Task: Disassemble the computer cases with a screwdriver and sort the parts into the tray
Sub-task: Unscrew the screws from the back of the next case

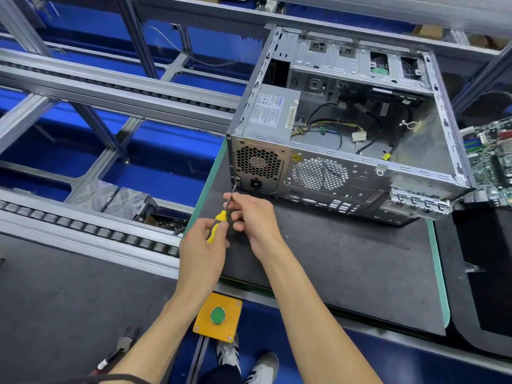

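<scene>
An open grey computer case (432,87) lies on its side on the dark work mat (346,259), rear panel toward me. The power supply (273,112) sits inside at the left, with loose cables beside it. My left hand (203,248) grips the yellow-and-black handle of a screwdriver (219,220). Its tip touches a screw at the left edge of the power supply's rear grille (257,163). My right hand (250,214) pinches the screwdriver's metal shaft just above the handle.
A green motherboard (490,159) lies right of the case. A yellow box with a green button (218,315) sits at the bench's front edge. Roller conveyor rails (91,225) run on the left, with a bin of parts (166,220) beneath. Small screws (284,232) lie on the mat.
</scene>
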`<state>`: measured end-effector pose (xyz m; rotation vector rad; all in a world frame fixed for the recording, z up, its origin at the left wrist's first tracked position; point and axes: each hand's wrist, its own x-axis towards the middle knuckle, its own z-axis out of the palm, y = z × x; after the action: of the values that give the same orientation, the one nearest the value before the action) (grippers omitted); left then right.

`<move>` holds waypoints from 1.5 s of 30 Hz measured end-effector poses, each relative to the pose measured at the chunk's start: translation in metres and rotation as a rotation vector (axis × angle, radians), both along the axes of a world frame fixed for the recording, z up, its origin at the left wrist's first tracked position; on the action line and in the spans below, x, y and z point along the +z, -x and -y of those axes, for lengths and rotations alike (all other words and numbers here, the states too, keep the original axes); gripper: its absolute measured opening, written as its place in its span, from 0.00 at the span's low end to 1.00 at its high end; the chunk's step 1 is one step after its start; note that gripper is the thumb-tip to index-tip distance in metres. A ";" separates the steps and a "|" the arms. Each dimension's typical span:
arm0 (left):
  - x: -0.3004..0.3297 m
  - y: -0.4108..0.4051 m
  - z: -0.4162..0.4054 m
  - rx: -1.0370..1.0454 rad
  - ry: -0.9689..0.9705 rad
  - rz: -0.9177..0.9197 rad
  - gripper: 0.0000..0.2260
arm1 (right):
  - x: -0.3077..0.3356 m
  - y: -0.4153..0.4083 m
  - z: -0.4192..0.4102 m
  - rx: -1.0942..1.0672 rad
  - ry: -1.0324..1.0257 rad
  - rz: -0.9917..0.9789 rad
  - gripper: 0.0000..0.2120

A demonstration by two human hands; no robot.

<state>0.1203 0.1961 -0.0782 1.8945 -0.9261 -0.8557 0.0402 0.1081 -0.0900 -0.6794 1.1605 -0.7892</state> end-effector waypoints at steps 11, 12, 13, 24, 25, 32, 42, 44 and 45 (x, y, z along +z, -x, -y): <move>0.011 -0.013 0.002 -0.044 -0.174 -0.850 0.11 | 0.006 0.000 0.003 0.008 -0.054 0.077 0.08; 0.008 -0.010 0.001 0.008 -0.150 -0.696 0.11 | 0.006 -0.001 0.002 0.002 -0.050 0.058 0.08; 0.005 -0.008 0.000 0.071 -0.114 -0.629 0.10 | 0.007 -0.002 0.002 0.002 -0.048 0.045 0.07; 0.008 -0.020 -0.004 0.030 -0.174 -1.101 0.12 | 0.013 -0.001 0.004 -0.057 -0.073 0.095 0.05; 0.007 -0.018 -0.005 0.025 -0.159 -0.900 0.11 | 0.012 -0.002 0.004 -0.073 -0.066 0.075 0.06; 0.009 -0.026 -0.005 0.173 -0.170 -1.445 0.13 | 0.013 0.002 0.006 -0.025 -0.088 0.112 0.05; 0.004 -0.021 -0.012 0.210 -0.152 -1.111 0.11 | 0.012 -0.002 0.005 -0.085 -0.063 0.042 0.04; 0.007 -0.022 -0.011 0.277 -0.204 -1.542 0.15 | 0.014 0.001 0.007 -0.035 -0.085 0.055 0.06; 0.008 -0.022 -0.010 0.298 -0.220 -1.646 0.16 | 0.015 0.002 0.008 -0.010 -0.090 0.058 0.08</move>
<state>0.1428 0.2063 -0.0699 0.8232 0.4631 -1.8182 0.0380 0.1004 -0.0755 -0.5728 1.1410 -0.7560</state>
